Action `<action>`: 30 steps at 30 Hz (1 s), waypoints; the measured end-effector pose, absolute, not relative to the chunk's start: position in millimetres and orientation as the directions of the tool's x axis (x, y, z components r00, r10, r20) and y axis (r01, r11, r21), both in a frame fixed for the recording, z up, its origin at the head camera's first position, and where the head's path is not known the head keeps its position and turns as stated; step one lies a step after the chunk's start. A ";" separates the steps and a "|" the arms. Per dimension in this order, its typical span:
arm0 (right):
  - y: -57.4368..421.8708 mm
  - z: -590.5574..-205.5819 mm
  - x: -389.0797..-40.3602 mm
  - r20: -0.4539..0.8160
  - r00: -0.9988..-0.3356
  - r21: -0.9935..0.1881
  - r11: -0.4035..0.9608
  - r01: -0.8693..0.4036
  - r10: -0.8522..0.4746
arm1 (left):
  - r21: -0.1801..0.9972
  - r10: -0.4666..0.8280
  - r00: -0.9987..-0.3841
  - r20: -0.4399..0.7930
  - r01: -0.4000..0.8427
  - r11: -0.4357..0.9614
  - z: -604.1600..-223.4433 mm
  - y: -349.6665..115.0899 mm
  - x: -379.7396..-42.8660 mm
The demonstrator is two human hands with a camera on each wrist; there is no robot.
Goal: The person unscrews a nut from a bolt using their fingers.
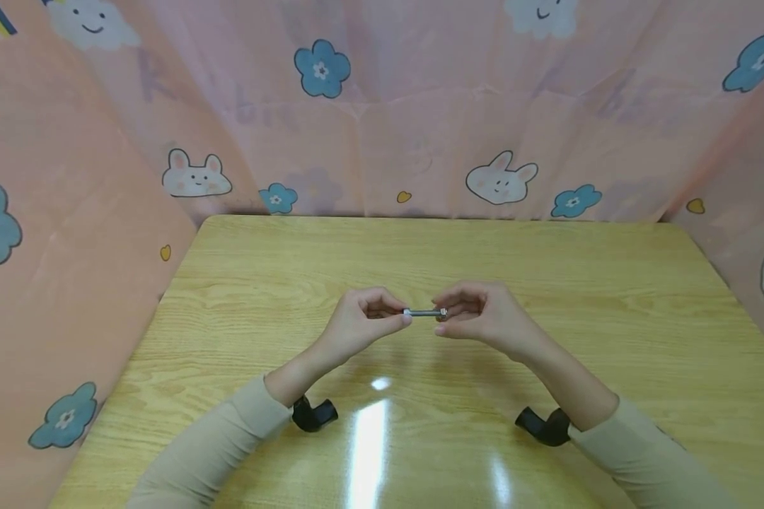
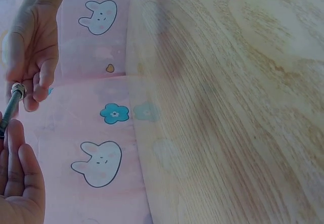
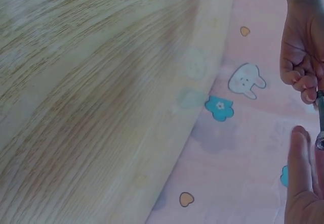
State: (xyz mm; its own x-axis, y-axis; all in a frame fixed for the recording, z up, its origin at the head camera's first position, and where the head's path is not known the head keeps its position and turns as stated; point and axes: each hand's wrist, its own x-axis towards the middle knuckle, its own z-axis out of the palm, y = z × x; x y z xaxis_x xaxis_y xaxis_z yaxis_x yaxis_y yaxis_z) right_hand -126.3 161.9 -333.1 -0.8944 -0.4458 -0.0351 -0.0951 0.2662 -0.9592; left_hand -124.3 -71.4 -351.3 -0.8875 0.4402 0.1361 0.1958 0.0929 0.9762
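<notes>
In the head view a thin metal bolt lies level between the two hands, above the table. My left hand pinches its left end between thumb and fingertips. A shiny hex nut is at the bolt's right end. Around that nut my right hand has its thumb and fingers spread, with a gap to the nut above and below. The left wrist view shows the threaded shaft at the left edge. In the right wrist view the bolt is partly cut off by the frame.
A wood-grain table spreads beneath the hands, with light glare near the front. Behind it and at both sides hangs a pink printed cloth. Black curved pieces sit at the sleeve cuffs.
</notes>
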 end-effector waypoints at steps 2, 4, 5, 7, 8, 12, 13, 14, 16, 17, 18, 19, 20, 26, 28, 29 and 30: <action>160.8 -332.7 -126.6 -0.055 -0.890 -0.958 0.275 -0.081 -0.453 | 0.977 0.435 -0.890 0.134 0.192 0.091 -350.9 -71.8 -124.1; 160.0 -332.7 -127.7 -0.088 -0.887 -0.962 0.269 -0.042 -0.453 | 0.978 0.428 -0.894 0.130 0.187 0.094 -350.8 -72.4 -123.8; 159.9 -332.5 -128.1 -0.105 -0.886 -0.964 0.264 -0.021 -0.451 | 0.978 0.425 -0.896 0.127 0.184 0.096 -350.5 -72.6 -123.6; 160.0 -332.7 -129.1 -0.137 -0.885 -0.967 0.254 0.022 -0.444 | 0.978 0.424 -0.897 0.124 0.182 0.099 -350.4 -73.1 -123.5; 160.1 -332.8 -129.5 -0.146 -0.884 -0.969 0.243 0.038 -0.445 | 0.978 0.425 -0.896 0.124 0.184 0.102 -350.3 -73.3 -123.5; 161.0 -331.9 -130.0 -0.150 -0.887 -0.969 0.242 0.045 -0.438 | 0.973 0.433 -0.891 0.140 0.205 0.108 -350.6 -74.6 -124.2; 160.9 -331.4 -129.7 -0.143 -0.890 -0.968 0.248 0.035 -0.433 | 0.972 0.434 -0.890 0.142 0.209 0.110 -351.0 -74.8 -124.4; 161.0 -330.9 -129.5 -0.132 -0.893 -0.967 0.255 0.021 -0.430 | 0.972 0.434 -0.889 0.142 0.209 0.110 -350.9 -75.1 -124.4; 161.1 -330.3 -128.8 -0.111 -0.900 -0.962 0.272 -0.009 -0.422 | 0.973 0.435 -0.889 0.140 0.206 0.108 -350.9 -75.4 -124.5; 161.2 -330.0 -128.5 -0.098 -0.902 -0.960 0.278 -0.025 -0.420 | 0.973 0.436 -0.889 0.137 0.202 0.107 -350.7 -75.3 -124.3; 161.2 -329.8 -128.2 -0.084 -0.904 -0.959 0.281 -0.041 -0.418 | 0.974 0.437 -0.889 0.135 0.199 0.104 -350.4 -75.0 -124.2; 161.2 -329.8 -127.9 -0.069 -0.905 -0.958 0.281 -0.057 -0.419 | 0.975 0.437 -0.890 0.132 0.195 0.102 -350.1 -74.8 -123.9; 161.3 -330.0 -127.5 -0.053 -0.905 -0.958 0.279 -0.075 -0.422 | 0.976 0.437 -0.890 0.131 0.192 0.100 -349.6 -74.6 -123.6; 162.3 -330.5 -125.8 0.022 -0.899 -0.949 0.273 -0.156 -0.437 | 0.977 0.437 -0.889 0.135 0.194 0.091 -348.8 -74.3 -123.4; 161.9 -329.9 -125.9 0.003 -0.898 -0.954 0.267 -0.134 -0.440 | 0.977 0.435 -0.890 0.138 0.195 0.090 -348.9 -74.0 -123.4; 161.7 -329.7 -126.2 -0.013 -0.898 -0.956 0.269 -0.118 -0.441 | 0.976 0.434 -0.890 0.139 0.196 0.090 -349.1 -73.9 -123.4; 161.4 -329.7 -126.6 -0.032 -0.896 -0.959 0.267 -0.098 -0.443 | 0.976 0.433 -0.891 0.138 0.196 0.090 -349.3 -73.8 -123.3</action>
